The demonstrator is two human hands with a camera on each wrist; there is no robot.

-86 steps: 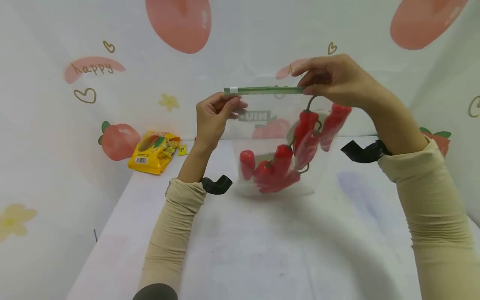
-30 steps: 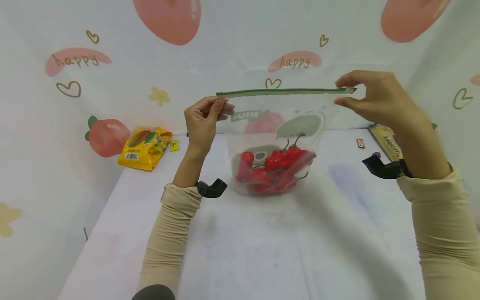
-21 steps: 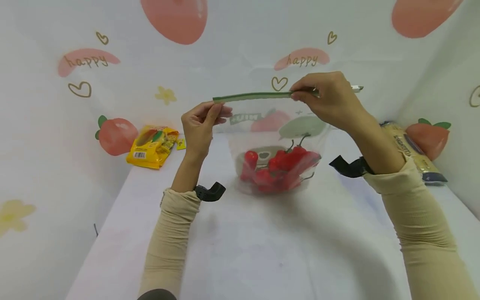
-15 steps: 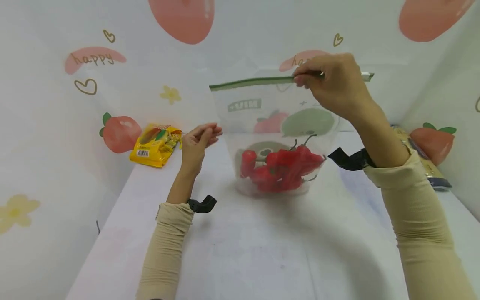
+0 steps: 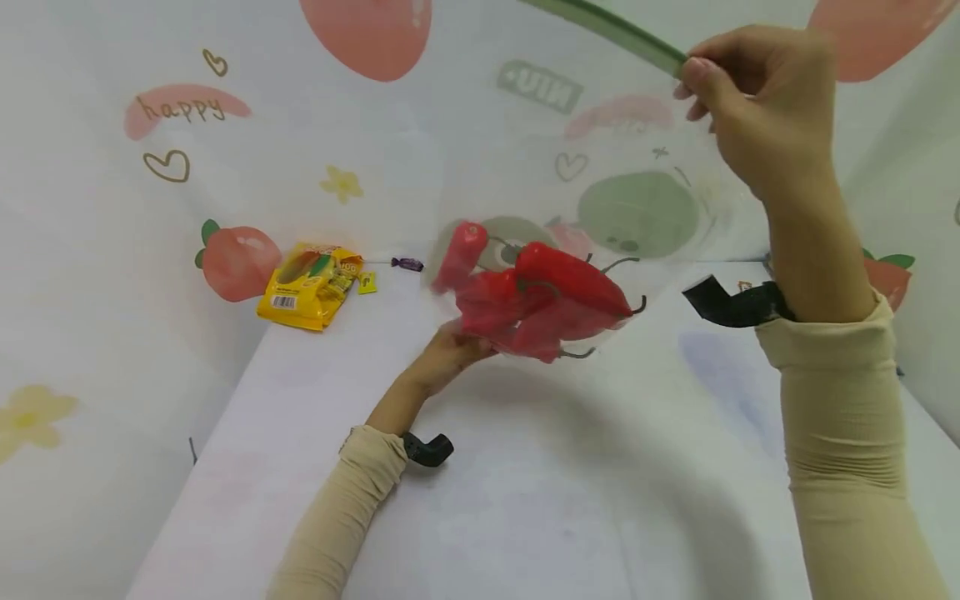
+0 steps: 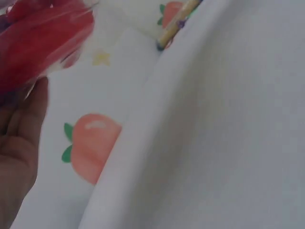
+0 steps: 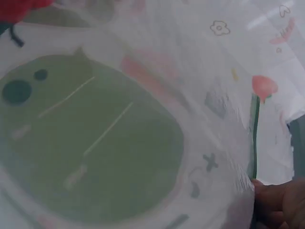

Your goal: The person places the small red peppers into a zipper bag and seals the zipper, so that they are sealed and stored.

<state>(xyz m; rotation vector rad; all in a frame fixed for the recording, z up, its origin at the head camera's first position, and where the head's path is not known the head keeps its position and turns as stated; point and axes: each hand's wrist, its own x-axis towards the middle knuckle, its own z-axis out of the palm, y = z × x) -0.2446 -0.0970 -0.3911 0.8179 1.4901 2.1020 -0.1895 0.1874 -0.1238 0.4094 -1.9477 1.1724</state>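
A clear zip bag (image 5: 540,192) with a green zip strip (image 5: 630,38) hangs tilted above the table, several red peppers (image 5: 570,279) gathered in its bottom. My right hand (image 5: 780,108) pinches the strip near the bag's upper right; in the right wrist view the fingers (image 7: 274,200) are at the strip's lower end. Below the peppers, my left hand (image 5: 450,358) touches the bag's underside, its fingertips mostly hidden from the head view. Seen from the left wrist, its fingers (image 6: 33,112) lie fairly straight against the bag's bottom. The strip's far left end is out of the head view.
A yellow snack bag (image 5: 309,287) stands at the back left of the white table (image 5: 525,500). A small yellow packet (image 5: 367,282) and a purple wrapped candy (image 5: 407,264) lie beside it. Another small packet (image 5: 744,286) is at the back right. A printed cloth (image 5: 480,108) hangs behind.
The left hand has let go of the bag's upper left corner and moved down under the peppers. The right hand has risen and tilted the bag, lifting its bottom from the table.
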